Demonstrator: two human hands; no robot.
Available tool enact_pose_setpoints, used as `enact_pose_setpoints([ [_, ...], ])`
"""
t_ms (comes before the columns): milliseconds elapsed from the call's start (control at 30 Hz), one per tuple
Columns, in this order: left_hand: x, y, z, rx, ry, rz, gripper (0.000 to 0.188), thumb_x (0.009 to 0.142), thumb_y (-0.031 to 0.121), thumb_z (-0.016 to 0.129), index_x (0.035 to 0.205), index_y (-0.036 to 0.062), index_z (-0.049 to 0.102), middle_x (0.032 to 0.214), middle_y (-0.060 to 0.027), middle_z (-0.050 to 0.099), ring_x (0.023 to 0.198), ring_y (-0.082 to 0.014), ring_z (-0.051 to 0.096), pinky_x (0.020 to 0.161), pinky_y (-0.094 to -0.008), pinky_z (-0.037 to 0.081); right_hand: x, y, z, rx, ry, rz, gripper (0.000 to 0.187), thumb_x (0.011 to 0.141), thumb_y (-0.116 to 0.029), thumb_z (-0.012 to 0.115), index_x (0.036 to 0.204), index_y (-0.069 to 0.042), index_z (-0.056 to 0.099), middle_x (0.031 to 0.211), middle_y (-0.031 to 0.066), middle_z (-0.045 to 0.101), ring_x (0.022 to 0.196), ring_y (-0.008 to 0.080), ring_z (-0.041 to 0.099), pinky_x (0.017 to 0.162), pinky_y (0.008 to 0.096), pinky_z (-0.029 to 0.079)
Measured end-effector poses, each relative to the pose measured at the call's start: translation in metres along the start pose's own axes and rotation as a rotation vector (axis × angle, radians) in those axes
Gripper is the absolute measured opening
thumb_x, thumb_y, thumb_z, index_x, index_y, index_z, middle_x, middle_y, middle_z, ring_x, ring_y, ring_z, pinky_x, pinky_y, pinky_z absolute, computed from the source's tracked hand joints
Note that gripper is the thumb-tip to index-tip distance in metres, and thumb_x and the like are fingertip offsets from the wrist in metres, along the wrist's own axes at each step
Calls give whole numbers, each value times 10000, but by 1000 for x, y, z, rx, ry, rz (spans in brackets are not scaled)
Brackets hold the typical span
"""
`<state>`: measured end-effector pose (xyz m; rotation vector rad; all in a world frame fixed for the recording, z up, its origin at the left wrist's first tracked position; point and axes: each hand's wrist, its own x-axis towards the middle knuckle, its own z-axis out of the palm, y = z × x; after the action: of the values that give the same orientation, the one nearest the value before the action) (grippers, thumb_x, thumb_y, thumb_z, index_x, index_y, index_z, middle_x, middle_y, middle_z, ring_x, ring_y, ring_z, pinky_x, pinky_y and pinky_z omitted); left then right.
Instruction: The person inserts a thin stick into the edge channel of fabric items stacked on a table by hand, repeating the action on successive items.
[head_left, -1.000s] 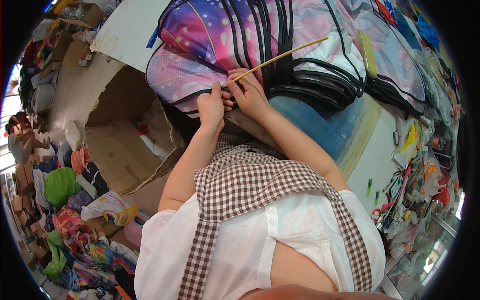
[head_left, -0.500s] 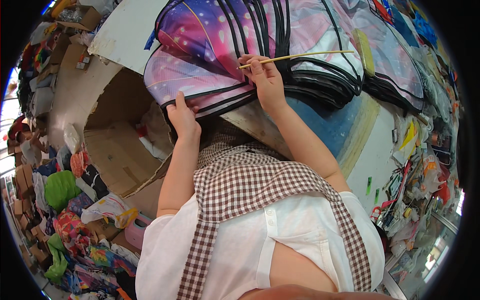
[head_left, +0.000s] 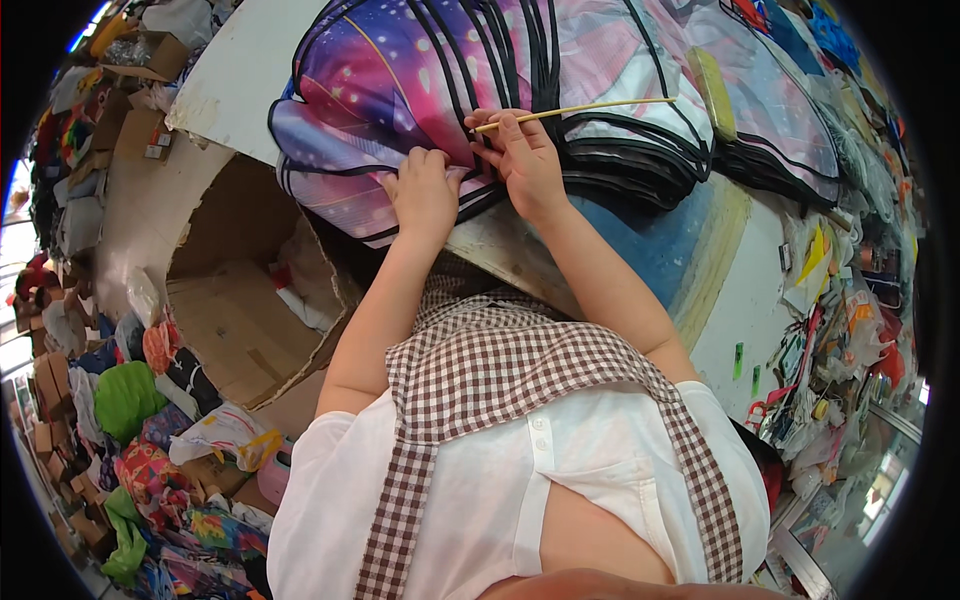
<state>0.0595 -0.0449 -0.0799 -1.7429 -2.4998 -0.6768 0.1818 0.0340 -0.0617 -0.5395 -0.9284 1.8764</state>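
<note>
My right hand [head_left: 527, 168] is closed round a thin yellowish wooden stick [head_left: 610, 105], which points off to the right above the cloth. Its fingertips rest close to the black-bound edges of a purple and pink star-printed fabric [head_left: 370, 90]. Just left of it, my left hand [head_left: 427, 195] has its fingers bent onto the same fabric, gripping it near its front edge; the fingertips are partly hidden in the folds. A thick stack of black-edged fabric pieces [head_left: 640, 172] lies to the right, under and beyond the stick.
A large open cardboard box [head_left: 235, 300] stands left of the table [head_left: 225, 85]. A yellow block [head_left: 711, 95] lies on the fabric at right. Bags and cloth, including a green bundle [head_left: 128, 400], crowd the left floor; plastic-wrapped clutter [head_left: 850, 330] fills the right.
My left hand has moved right along the fabric edge, toward my right hand, and its fingers have curled in. The left part of the fabric is now bunched. The stick stays in my right hand.
</note>
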Motion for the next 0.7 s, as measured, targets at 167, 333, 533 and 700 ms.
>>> enact_pose_setpoints([
  [167,3,-11,5,-63,-132,119,155,859,233,642,937,102,619,922,-69,594,950,-273,577,820,-460,364,0,1,-4,-67,-21,10,209,1027,-227,452,1126,-65,539,1179,99,609,1133,218,580,942,397,477],
  [333,-23,-28,-18,-191,175,197,89,844,137,620,894,77,576,897,-82,577,872,-272,567,824,-448,368,2,4,-7,-35,-10,16,211,1029,-221,447,1129,-63,544,1182,100,608,1141,219,577,945,400,477],
  [533,-86,-51,-59,-456,128,-38,101,817,69,655,863,26,577,854,-107,592,814,-299,577,730,-397,424,0,0,-6,-12,-14,19,202,1011,-235,504,1094,-69,586,1120,75,636,1078,141,595,913,305,490],
  [700,-33,-15,-38,-346,88,162,207,772,160,724,913,36,636,887,-132,611,858,-337,583,739,-435,434,2,-1,-5,-19,-21,3,203,1013,-240,500,1090,-74,589,1128,79,637,1084,148,594,910,309,488],
])
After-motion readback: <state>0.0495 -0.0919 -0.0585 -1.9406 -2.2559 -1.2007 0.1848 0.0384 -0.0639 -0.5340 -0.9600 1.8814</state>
